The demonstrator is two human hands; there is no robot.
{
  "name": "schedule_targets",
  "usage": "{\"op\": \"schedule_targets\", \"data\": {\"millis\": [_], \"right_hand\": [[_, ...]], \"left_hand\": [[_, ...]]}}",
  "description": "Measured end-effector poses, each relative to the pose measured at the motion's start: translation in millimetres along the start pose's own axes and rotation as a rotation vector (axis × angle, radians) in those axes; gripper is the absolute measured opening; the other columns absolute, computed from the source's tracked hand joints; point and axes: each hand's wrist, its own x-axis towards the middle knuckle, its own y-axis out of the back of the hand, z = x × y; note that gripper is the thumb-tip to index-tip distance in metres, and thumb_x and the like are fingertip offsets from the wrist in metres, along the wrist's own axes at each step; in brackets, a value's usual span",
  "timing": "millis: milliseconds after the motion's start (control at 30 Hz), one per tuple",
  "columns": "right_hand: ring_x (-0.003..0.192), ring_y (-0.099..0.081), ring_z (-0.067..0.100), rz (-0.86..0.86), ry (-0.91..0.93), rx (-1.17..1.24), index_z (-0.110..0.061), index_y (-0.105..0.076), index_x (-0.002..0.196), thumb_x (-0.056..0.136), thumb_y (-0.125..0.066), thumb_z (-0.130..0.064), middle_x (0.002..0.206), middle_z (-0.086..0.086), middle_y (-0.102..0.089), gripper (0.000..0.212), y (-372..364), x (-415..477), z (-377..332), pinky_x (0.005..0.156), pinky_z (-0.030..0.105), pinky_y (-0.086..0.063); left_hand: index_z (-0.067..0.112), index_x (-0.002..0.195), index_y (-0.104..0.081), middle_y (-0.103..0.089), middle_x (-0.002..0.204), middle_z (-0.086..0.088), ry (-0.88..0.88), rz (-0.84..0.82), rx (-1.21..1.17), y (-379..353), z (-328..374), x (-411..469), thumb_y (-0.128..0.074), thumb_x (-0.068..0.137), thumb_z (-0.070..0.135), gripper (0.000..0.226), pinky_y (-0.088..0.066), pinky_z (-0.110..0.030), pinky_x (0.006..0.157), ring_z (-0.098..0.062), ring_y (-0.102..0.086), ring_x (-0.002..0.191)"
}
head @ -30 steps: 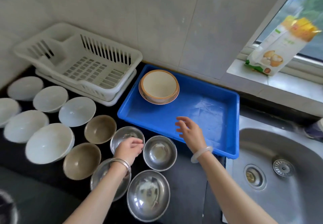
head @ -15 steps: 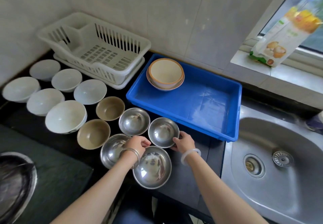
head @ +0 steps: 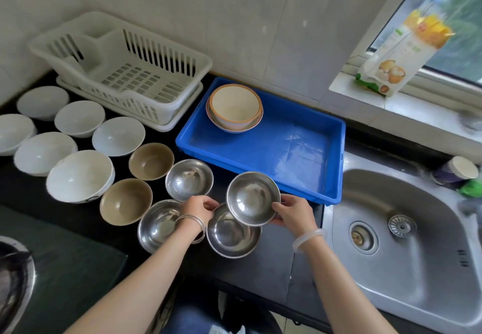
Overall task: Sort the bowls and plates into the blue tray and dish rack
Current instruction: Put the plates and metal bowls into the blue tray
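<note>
My right hand [head: 294, 215] grips a small steel bowl [head: 251, 198] by its right rim and holds it tilted just above the counter, in front of the blue tray [head: 287, 148]. My left hand [head: 199, 209] pinches the left rim of the front steel bowl [head: 232, 236], which sits under the raised one. Two more steel bowls [head: 189, 180] [head: 157, 226] rest on the counter beside it. A cream bowl stack [head: 234, 106] stands in the tray's far left corner. The white dish rack [head: 125, 73] holds nothing.
Two brown bowls [head: 151, 160] [head: 125, 200] and several white bowls [head: 80, 174] fill the black counter to the left. A steel sink [head: 407, 232] lies right of the tray. A food package [head: 407, 54] leans on the windowsill. A pan's edge [head: 13, 281] shows at lower left.
My right hand has closed on the small steel bowl and raised it off the counter. My left hand has shifted right onto the front steel bowl's rim.
</note>
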Motion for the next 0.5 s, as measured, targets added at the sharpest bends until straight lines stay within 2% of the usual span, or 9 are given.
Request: {"op": "schedule_targets", "data": {"millis": [133,300,367,500], "right_hand": [[0.071,-0.072,0.015,0.071,-0.012,-0.071,-0.017,-0.073,0.083,0.083,-0.061,-0.006,0.083,0.006,-0.074,0.016,8,-4,8,0.067,0.028,-0.06],[0.068,-0.071,0.017,0.136,-0.008,-0.16,-0.023,-0.07,0.071,0.079,-0.064,-0.011,0.073,0.0,-0.073,0.015,6,-6,22,0.076,0.039,-0.06],[0.069,-0.071,0.017,0.142,-0.019,-0.156,-0.023,-0.07,0.073,0.078,-0.065,-0.011,0.074,-0.001,-0.073,0.014,2,-6,25,0.076,0.04,-0.06],[0.069,-0.071,0.015,0.154,-0.026,-0.172,-0.026,-0.069,0.071,0.078,-0.067,-0.013,0.074,-0.003,-0.072,0.014,-6,-6,31,0.075,0.039,-0.06]], "left_hand": [[0.012,0.087,-0.071,-0.072,0.091,-0.008,0.031,0.027,-0.134,-10,9,5,-0.065,0.077,-0.001,0.018,-0.053,-0.031,0.084,-0.02,-0.066,0.087],[0.011,0.092,-0.069,-0.07,0.097,-0.01,0.082,0.013,-0.277,-16,9,11,-0.064,0.078,-0.003,0.02,-0.053,-0.042,0.091,-0.024,-0.065,0.095],[0.01,0.096,-0.068,-0.069,0.1,-0.012,0.118,-0.019,-0.357,-16,5,12,-0.064,0.08,-0.002,0.02,-0.052,-0.04,0.093,-0.024,-0.065,0.096],[0.001,0.11,-0.063,-0.064,0.096,-0.01,0.198,-0.125,-0.56,-18,1,12,-0.057,0.085,-0.003,0.026,-0.049,-0.029,0.085,-0.017,-0.061,0.089]]}}
